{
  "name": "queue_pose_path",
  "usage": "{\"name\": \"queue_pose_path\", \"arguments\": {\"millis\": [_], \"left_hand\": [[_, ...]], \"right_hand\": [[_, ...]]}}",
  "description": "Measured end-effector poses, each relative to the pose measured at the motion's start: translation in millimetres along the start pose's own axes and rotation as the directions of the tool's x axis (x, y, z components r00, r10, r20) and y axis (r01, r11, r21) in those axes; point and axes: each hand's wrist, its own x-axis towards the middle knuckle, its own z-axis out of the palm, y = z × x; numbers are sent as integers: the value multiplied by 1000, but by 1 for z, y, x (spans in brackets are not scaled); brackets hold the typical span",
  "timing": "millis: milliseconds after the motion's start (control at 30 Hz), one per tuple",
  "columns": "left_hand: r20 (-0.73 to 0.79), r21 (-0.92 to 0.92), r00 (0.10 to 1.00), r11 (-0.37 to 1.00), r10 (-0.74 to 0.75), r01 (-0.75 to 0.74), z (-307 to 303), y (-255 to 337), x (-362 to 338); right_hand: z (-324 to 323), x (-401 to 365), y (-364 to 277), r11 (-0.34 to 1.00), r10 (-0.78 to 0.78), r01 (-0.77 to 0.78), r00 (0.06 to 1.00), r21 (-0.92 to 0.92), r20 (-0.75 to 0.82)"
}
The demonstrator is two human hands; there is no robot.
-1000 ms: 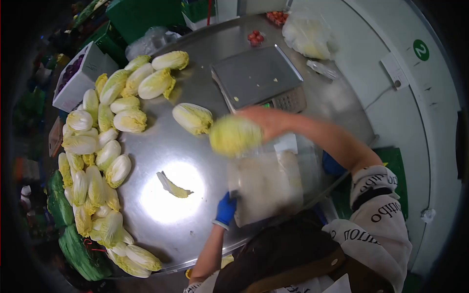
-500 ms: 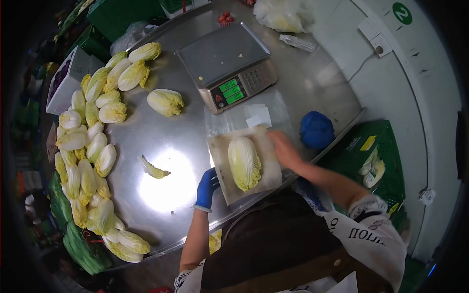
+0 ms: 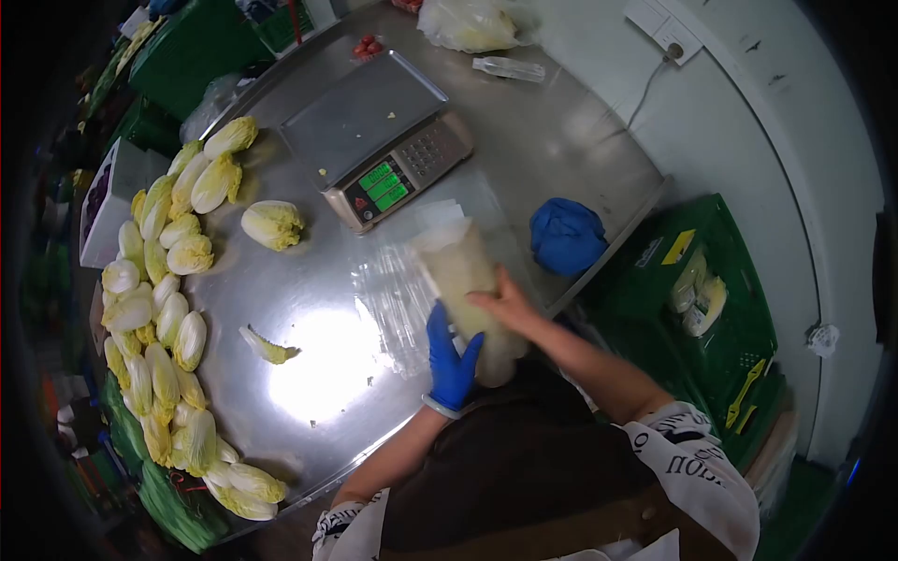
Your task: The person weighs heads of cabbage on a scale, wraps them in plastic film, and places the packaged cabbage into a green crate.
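A napa cabbage in a beige wrapping sheet point(image 3: 456, 262) is held in front of my apron, somewhat blurred. My left hand point(image 3: 451, 360), in a blue glove, grips its left side with the thumb apart from the fingers. My bare right hand point(image 3: 508, 304) holds the package from the right, thumb lying across the sheet. The cabbage itself is hidden inside the wrap. Clear plastic sheets or bags point(image 3: 388, 299) lie flat on the steel table just left of the package.
A digital scale point(image 3: 367, 140) stands behind the package. Many napa cabbages point(image 3: 164, 374) are piled along the left edge; one cabbage point(image 3: 272, 225) and a loose leaf point(image 3: 267, 347) lie apart. A blue bundle point(image 3: 568, 236) sits at right, near a green crate point(image 3: 645, 323).
The sheet lay open under the cabbage; now it is folded around it. My left hand has come from the sheet's edge onto the package, and my right hand has moved onto it too.
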Motion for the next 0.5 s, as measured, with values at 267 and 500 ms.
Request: {"name": "queue_pose_path", "arguments": {"millis": [267,500], "left_hand": [[451,416,847,773,281,-479,18,-123,88],[341,209,923,943,177,-258,9,-83,91]], "right_hand": [[-157,-77,-3,852,362,-445,881,276,304],[-124,-96,15,679,531,-667,735,308,422]]}}
